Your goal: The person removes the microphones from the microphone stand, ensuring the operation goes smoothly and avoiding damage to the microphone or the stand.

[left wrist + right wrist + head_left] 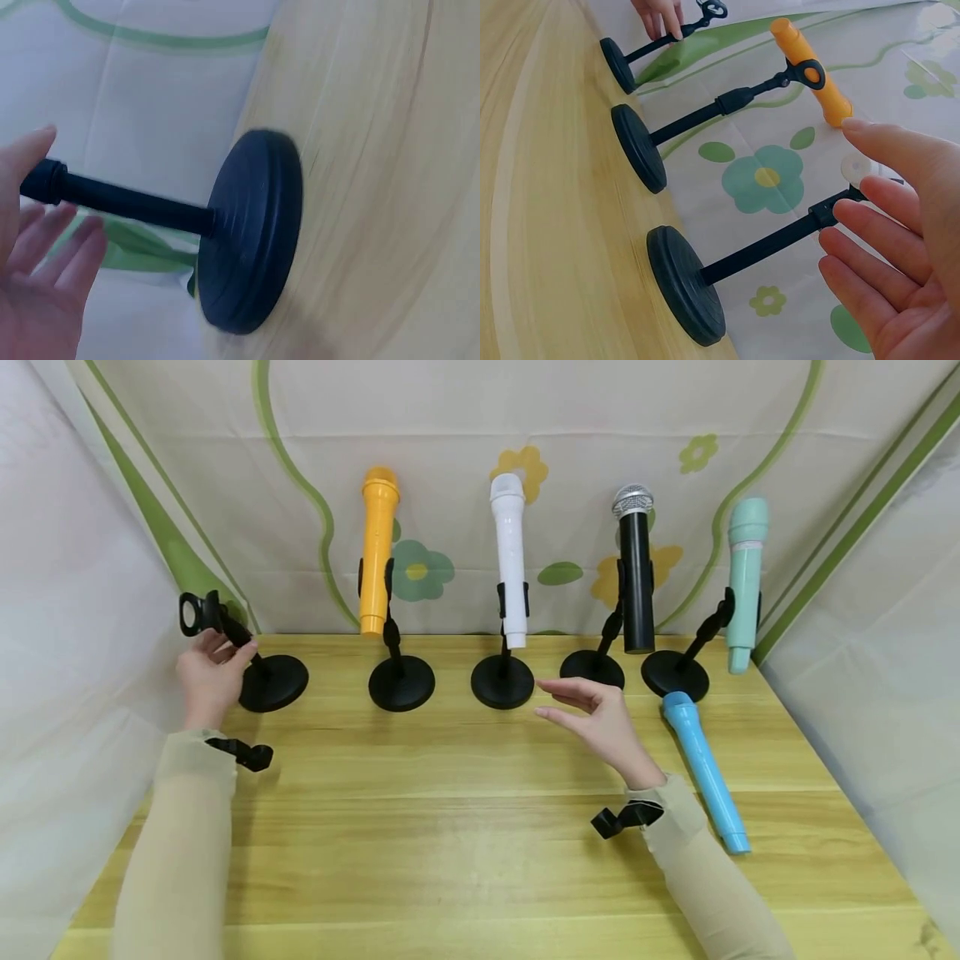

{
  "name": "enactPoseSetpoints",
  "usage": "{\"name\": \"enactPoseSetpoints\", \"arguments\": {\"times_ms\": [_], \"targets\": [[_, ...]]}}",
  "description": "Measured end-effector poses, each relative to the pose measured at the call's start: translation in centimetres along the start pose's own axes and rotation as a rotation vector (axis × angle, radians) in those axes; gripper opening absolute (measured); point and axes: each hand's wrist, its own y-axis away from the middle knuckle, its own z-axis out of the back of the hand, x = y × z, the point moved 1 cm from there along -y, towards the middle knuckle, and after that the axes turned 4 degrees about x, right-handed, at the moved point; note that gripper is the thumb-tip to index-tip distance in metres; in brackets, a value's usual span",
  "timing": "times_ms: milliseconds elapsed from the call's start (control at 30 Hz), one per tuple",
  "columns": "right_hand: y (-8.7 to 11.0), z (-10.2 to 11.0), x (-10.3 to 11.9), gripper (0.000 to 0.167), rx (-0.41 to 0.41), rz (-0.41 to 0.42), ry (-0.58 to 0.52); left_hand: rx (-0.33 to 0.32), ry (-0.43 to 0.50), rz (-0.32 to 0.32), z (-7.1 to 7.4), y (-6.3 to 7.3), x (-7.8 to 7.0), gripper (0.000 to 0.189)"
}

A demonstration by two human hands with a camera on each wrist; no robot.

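At the far left, my left hand [212, 672] holds the upper stem of a black microphone stand [273, 683] whose clip has no microphone in it. The left wrist view has the thumb [36, 146] on one side of that stem and the fingers on the other, with the round base [251, 232] near the table's edge. My right hand [592, 714] holds nothing, its thumb and fingers spread apart. It hovers beside the middle stand [502, 682], which carries a white microphone [510, 552]. A light blue microphone [707, 772] lies on the table by the right forearm.
Along the back stand more stands, bearing an orange microphone [379, 552], a black one with a silver head [637, 568] and a mint green one [746, 581]. Flowered cloth [450, 410] hangs behind the wooden table [420, 860], and white cloth borders both sides.
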Motion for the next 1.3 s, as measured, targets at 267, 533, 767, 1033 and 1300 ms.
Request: {"name": "enactPoseSetpoints", "arguments": {"times_ms": [267, 533, 767, 1033, 1300], "targets": [[0.0, 0.2, 0.3, 0.033, -0.014, 0.024, -0.01, -0.186, 0.111, -0.046, -1.1, 1.6, 0.1, 0.071], [0.0, 0.7, 0.1, 0.035, -0.02, 0.022, 0.0, -0.297, 0.178, -0.074, -2.7, 3.7, -0.1, 0.076], [-0.2, 1.1, 0.5, 0.035, -0.031, 0.028, -0.003, -0.283, 0.176, -0.121, -4.6, 5.8, -1.2, 0.073], [-0.5, 1.5, 1.2, 0.035, -0.054, 0.047, -0.003, -0.081, 0.173, -0.229, -7.2, 7.1, -2.7, 0.073], [-0.8, 1.7, 2.1, 0.035, -0.078, 0.101, 0.018, 0.129, 0.185, -0.31, -11.0, 7.1, -3.8, 0.07]]}}
